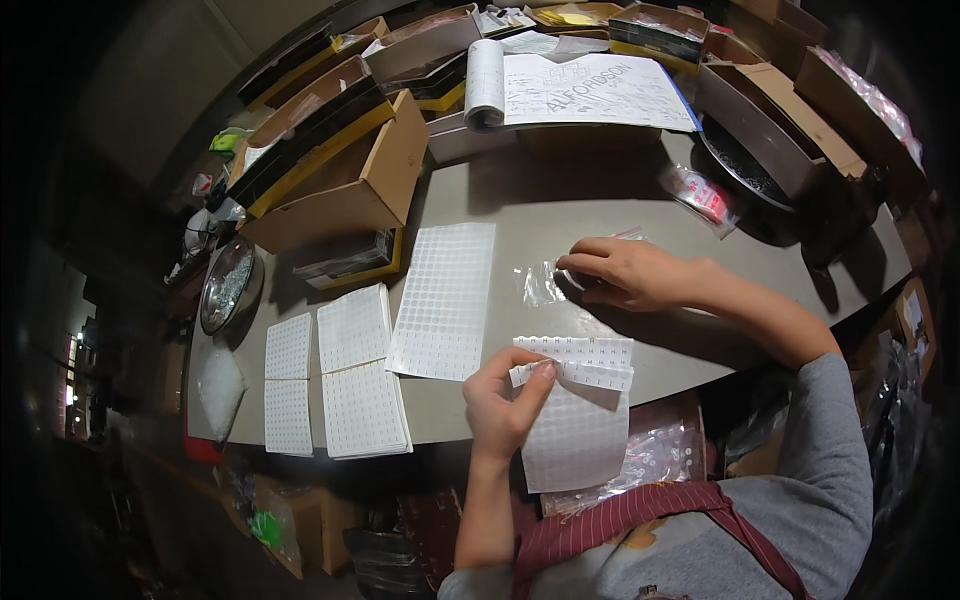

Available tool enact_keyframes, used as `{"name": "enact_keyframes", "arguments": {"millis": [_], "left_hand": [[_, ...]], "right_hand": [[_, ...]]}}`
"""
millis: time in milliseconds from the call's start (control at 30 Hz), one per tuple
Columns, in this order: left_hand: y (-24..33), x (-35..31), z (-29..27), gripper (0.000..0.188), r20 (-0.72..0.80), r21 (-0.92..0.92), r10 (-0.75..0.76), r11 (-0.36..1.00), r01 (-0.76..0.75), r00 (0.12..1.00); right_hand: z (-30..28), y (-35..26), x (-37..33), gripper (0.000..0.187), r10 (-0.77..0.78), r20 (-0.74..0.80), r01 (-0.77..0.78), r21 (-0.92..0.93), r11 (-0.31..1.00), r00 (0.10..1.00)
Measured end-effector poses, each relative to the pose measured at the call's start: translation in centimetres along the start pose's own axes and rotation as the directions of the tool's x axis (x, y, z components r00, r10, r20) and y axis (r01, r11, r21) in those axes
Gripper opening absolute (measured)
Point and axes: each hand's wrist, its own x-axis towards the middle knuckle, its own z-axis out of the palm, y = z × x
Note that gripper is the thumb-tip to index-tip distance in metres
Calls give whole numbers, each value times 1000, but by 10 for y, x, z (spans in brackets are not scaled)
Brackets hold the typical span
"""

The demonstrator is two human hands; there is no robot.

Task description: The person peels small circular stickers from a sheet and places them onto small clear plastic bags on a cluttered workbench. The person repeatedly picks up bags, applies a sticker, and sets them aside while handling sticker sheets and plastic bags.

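Note:
My left hand (505, 392) pinches the upper left edge of a white sticker sheet (580, 430) that hangs over the table's near edge, its top folded back. My right hand (630, 272) rests flat on the grey table (560, 200), its fingertips pressing a small clear plastic bag (541, 285). Between the two hands the folded strip of the sheet (585, 358) lies on the table.
A large label sheet (445, 300) and several stacks of smaller ones (355, 330) lie to the left. Cardboard boxes (345, 175) crowd the back left, an open notebook (580, 90) the back. A metal bowl (228, 285) sits far left. A packet with red print (700, 195) lies right.

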Motion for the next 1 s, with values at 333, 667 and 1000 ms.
{"name": "enact_keyframes", "arguments": {"millis": [333,667,1000], "left_hand": [[4,1,4,13,31,5,38,999,-38,999],[-2,2,7,13,17,77,131,988,-132,991],[-12,4,4,15,-18,163,139,978,-134,990]], "right_hand": [[-9,8,-6,29,-231,-66,224,-101,969,971],[-6,-59,-3,37,-10,92,-13,249,968,996],[11,-69,-9,46,-133,-78,126,-97,987,988]]}}
